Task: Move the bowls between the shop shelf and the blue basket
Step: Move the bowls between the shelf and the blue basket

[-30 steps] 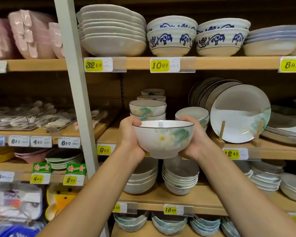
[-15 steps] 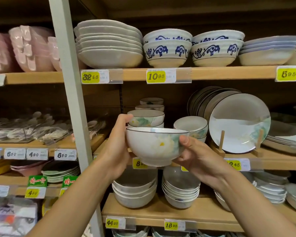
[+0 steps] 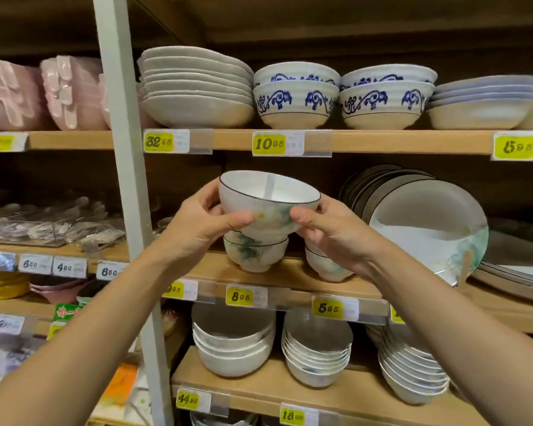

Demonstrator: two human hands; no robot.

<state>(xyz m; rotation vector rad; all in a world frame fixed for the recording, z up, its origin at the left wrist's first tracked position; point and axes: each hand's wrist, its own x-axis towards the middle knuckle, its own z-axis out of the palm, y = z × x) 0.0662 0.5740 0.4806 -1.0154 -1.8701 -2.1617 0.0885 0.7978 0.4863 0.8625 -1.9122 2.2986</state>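
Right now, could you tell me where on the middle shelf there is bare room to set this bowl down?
Bare wood shows on the middle shelf between the white post and the floral bowl beneath yours, plus a narrow gap between it and the small bowl. Rightward the plates crowd it; the top shelf is packed.

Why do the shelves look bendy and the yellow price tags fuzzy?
Head view: the wide-angle lens bends the wooden shelf edges near the borders; slight blur smears the yellow price tags; the white flowered ceramic bowl in the middle looks fairly sharp.
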